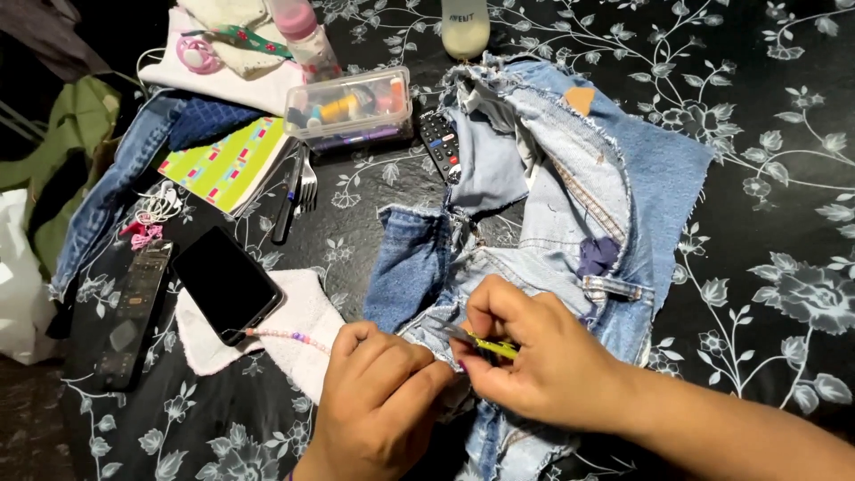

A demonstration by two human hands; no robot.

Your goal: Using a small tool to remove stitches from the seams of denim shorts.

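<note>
1. The right hand (543, 356) is closed around a small yellow tool (492, 346), pinched between thumb and fingers; its metal tip points left onto the denim.
2. The left hand (378, 401) is curled shut on a fold of the jeans (570, 187), holding the cloth just beside the tool's tip. The two hands touch at the fingertips.
3. The jeans lie cut open and spread on the table (784, 134), which is covered by a black cloth with a pale flower print. They reach from the hands up towards the far edge, with frayed edges, a darker blue piece (410, 263) at the left and a belt loop (614, 287) at the right.
4. A remote (439, 142) lies at the jeans' upper left edge, partly under the denim.
5. A clear box (349, 109) of thread spools stands just left of the remote.
6. A fork (307, 183) and a dark pen (287, 200) lie in front of the box, beside a green notebook (223, 165) with coloured bars.
7. A black phone (227, 283) rests on a white cloth (303, 334) left of the left hand, with a string of pink beads (285, 336) beside it.
8. A second, dark remote (134, 307) lies further left, near a pink tangle (142, 234) and white cord.
9. A pale bottle (465, 27) stands at the far edge; a pink-capped bottle (303, 36) stands behind the box.
</note>
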